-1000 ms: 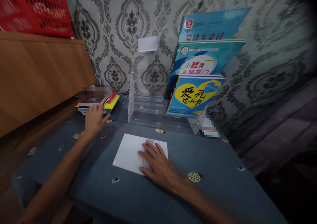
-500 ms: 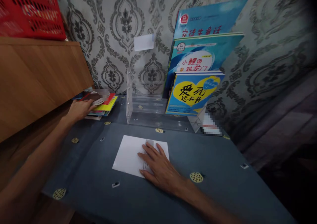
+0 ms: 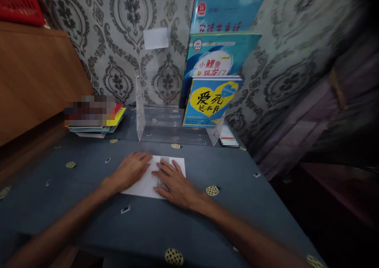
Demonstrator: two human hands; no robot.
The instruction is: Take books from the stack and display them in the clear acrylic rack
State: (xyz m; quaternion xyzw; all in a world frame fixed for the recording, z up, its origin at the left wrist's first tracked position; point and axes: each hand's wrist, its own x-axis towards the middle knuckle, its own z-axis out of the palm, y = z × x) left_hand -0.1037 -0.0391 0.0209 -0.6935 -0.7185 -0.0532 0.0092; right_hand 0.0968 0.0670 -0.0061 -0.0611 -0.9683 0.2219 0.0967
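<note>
A flat white rectangle (image 3: 142, 185), which could be a sheet or a book's back cover, lies on the dark blue cloth. My right hand (image 3: 174, 184) rests flat on its right half with fingers spread, partly covering a grey strip with small print. Over its left edge is my left hand (image 3: 133, 170), somewhat blurred, with its fingers stretched out and nothing seen in them. Behind both hands stands a clear acrylic book rack (image 3: 171, 134). On its right side are a blue book with a yellow heart (image 3: 211, 102), a teal book (image 3: 227, 49) and a taller blue book (image 3: 233, 11).
A stack of books (image 3: 94, 129), partly pixelated, sits at the back left beside a wooden cabinet (image 3: 38, 66) with a red basket (image 3: 20, 3) on top. A white label (image 3: 156, 38) is above the rack. Another pixelated item (image 3: 228, 137) lies right of it.
My left hand has left the book stack and come right to the white rectangle. My right hand stays flat on it. The view has shifted to the right.
</note>
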